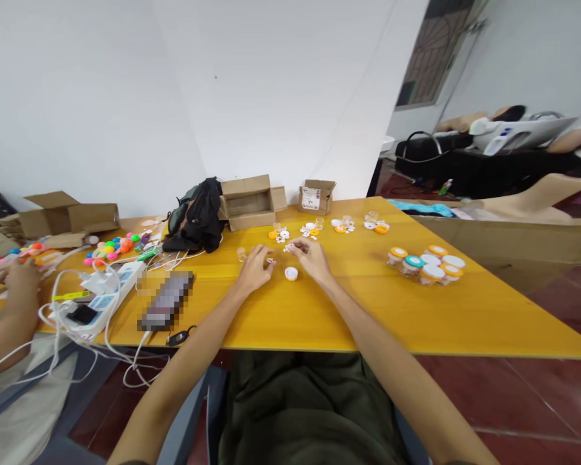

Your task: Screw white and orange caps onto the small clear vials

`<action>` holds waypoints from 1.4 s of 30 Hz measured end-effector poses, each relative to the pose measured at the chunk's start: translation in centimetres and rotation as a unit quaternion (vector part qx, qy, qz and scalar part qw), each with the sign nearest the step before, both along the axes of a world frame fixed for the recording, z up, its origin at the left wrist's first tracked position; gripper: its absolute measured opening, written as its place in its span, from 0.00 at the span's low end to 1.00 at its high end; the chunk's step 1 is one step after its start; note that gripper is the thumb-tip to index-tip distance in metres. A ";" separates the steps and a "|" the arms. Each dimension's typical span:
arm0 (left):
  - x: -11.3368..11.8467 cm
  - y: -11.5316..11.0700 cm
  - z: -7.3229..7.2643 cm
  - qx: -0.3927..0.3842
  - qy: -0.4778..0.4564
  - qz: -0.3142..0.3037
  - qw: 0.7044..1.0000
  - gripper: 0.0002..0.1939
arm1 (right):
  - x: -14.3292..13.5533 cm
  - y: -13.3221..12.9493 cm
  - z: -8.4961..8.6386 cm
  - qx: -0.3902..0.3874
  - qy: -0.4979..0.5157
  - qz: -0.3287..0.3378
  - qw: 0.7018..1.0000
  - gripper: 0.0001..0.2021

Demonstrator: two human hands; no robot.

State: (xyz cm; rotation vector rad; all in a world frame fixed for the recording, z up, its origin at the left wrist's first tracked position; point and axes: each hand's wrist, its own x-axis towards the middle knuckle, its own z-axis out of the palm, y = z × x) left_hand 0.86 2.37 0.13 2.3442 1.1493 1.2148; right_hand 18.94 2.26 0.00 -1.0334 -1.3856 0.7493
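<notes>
Near the middle of the yellow table (300, 316), my right hand (310, 258) pinches a small white plastic part (289, 248) between thumb and fingers. My left hand (255, 270) is curled beside it, with a small whitish piece (270, 260) at its fingertips. Between and just below the hands sits a round white cap (291, 274), its hollow side up. A clear plastic cup (241, 254) stands left of my left hand. Beyond the hands lie small piles of white parts (281, 235), with orange rings (339, 228) and clear cups (347, 221) among them.
Several capped clear jars (430, 265) cluster at the right. Open cardboard boxes (249, 203) and a black bag (201, 216) stand along the wall. A phone (168, 300), a power strip (111, 300) and cables lie left. Another person's hand (22, 284) is at the far left.
</notes>
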 end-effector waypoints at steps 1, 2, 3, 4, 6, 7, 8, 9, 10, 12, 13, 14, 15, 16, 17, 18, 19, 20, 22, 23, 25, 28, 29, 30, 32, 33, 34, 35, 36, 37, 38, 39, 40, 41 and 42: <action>-0.2 0.1 -0.2 0.006 0.021 0.000 1.000 0.08 | 0.2 0.1 -0.1 -0.003 -0.003 -0.002 1.000 0.04; -0.3 0.2 -0.4 0.004 0.037 -0.006 0.999 0.07 | 0.3 0.3 -0.2 -0.007 -0.005 -0.004 1.000 0.04; -0.4 0.4 -0.6 -0.003 0.046 -0.015 0.999 0.07 | 0.4 0.4 -0.3 -0.010 -0.008 -0.006 1.000 0.03; -0.5 0.6 -0.7 -0.011 0.046 -0.022 0.999 0.07 | 0.4 0.5 -0.4 -0.015 -0.009 -0.006 1.000 0.03; -0.5 0.9 -0.8 -0.034 0.031 -0.037 0.998 0.07 | 0.4 0.7 -0.7 -0.026 -0.007 -0.006 1.000 0.03; -0.5 1.0 -0.8 -0.048 0.016 -0.041 0.998 0.07 | 0.3 0.7 -0.7 -0.033 -0.004 -0.005 0.999 0.02; -0.4 1.1 -0.8 -0.064 -0.001 -0.045 0.997 0.07 | 0.2 0.8 -0.8 -0.041 0.001 -0.005 0.999 0.02; -0.4 1.1 -0.7 -0.081 -0.021 -0.048 0.995 0.06 | 0.1 0.8 -0.9 -0.049 0.006 -0.004 0.999 0.01; -0.3 1.1 -0.7 -0.100 -0.043 -0.052 0.993 0.05 | 0.1 0.9 -0.9 -0.058 0.012 -0.004 0.998 0.02; 0.0 1.1 -0.5 -0.130 -0.093 -0.059 0.985 0.02 | -0.1 0.9 -0.9 -0.071 0.020 0.001 0.997 0.03; 0.1 1.1 -0.5 -0.138 -0.115 -0.062 0.982 0.02 | -0.2 0.8 -0.9 -0.074 0.024 0.006 0.997 0.02; 0.3 1.0 -0.4 -0.141 -0.133 -0.065 0.979 0.03 | -0.2 0.8 -0.9 -0.076 0.026 0.012 0.997 0.02; 0.4 0.9 -0.3 -0.138 -0.145 -0.066 0.978 0.04 | -0.3 0.7 -0.8 -0.077 0.029 0.020 0.996 0.02; 0.6 0.8 -0.3 -0.132 -0.151 -0.067 0.977 0.05 | -0.4 0.6 -0.8 -0.079 0.031 0.027 0.996 0.02; 0.7 0.7 -0.2 -0.123 -0.152 -0.068 0.978 0.06 | -0.5 0.5 -0.7 -0.083 0.034 0.033 0.995 0.03; 0.8 0.6 -0.1 -0.114 -0.151 -0.070 0.979 0.06 | -0.6 0.4 -0.6 -0.087 0.037 0.036 0.995 0.03; 0.8 0.4 0.0 -0.104 -0.150 -0.071 0.981 0.06 | -0.6 0.3 -0.5 -0.092 0.040 0.037 0.994 0.04; 0.9 0.3 0.1 -0.095 -0.148 -0.071 0.982 0.06 | -0.7 0.2 -0.3 -0.096 0.044 0.037 0.994 0.05; 0.9 0.0 0.3 -0.083 -0.148 -0.072 0.983 0.05 | -0.8 0.0 -0.2 -0.103 0.053 0.034 0.993 0.08; 0.9 0.0 0.3 -0.080 -0.149 -0.071 0.983 0.05 | -0.9 0.0 -0.1 -0.105 0.056 0.033 0.992 0.08; 1.0 -0.1 0.4 -0.085 -0.156 -0.071 0.982 0.04 | -0.9 -0.1 -0.1 -0.107 0.059 0.033 0.992 0.09; 1.0 -0.1 0.5 -0.098 -0.170 -0.070 0.978 0.05 | -0.9 0.0 -0.2 -0.103 0.053 0.032 0.993 0.07; 1.1 0.0 0.4 -0.100 -0.176 -0.069 0.977 0.05 | -0.9 0.0 -0.3 -0.100 0.049 0.030 0.993 0.06; 1.1 0.0 0.4 -0.100 -0.180 -0.069 0.976 0.05 | -0.9 0.1 -0.4 -0.098 0.045 0.027 0.994 0.05; 1.0 0.0 0.4 -0.095 -0.187 -0.068 0.975 0.05 | -0.9 0.1 -0.5 -0.096 0.043 0.021 0.994 0.06; 1.0 0.0 0.4 -0.092 -0.191 -0.067 0.975 0.04 | -0.9 0.1 -0.5 -0.098 0.045 0.019 0.994 0.07; 1.0 0.0 0.4 -0.089 -0.196 -0.066 0.974 0.04 | -1.0 0.0 -0.4 -0.101 0.050 0.017 0.994 0.08; 1.0 0.0 0.4 -0.088 -0.203 -0.065 0.973 0.05 | -1.0 0.0 -0.4 -0.105 0.056 0.018 0.993 0.09; 1.0 0.1 0.4 -0.089 -0.210 -0.065 0.971 0.05 | -1.0 -0.1 -0.3 -0.109 0.064 0.021 0.992 0.10; 1.0 0.1 0.4 -0.092 -0.218 -0.067 0.969 0.06 | -1.0 -0.2 -0.2 -0.113 0.074 0.025 0.990 0.11; 1.0 0.1 0.4 -0.096 -0.224 -0.068 0.968 0.07 | -1.1 -0.3 -0.1 -0.117 0.083 0.032 0.989 0.12; 1.0 0.1 0.4 -0.100 -0.228 -0.070 0.966 0.07 | -1.1 -0.4 0.0 -0.119 0.093 0.040 0.988 0.13; 1.0 0.1 0.4 -0.104 -0.230 -0.072 0.965 0.07 | -1.1 -0.5 0.0 -0.121 0.104 0.046 0.986 0.13; 1.0 0.1 0.4 -0.107 -0.230 -0.074 0.964 0.08 | -1.0 -0.5 0.1 -0.124 0.113 0.052 0.984 0.13; 1.0 0.1 0.4 -0.108 -0.229 -0.075 0.964 0.08 | -1.0 -0.6 0.1 -0.127 0.122 0.056 0.983 0.12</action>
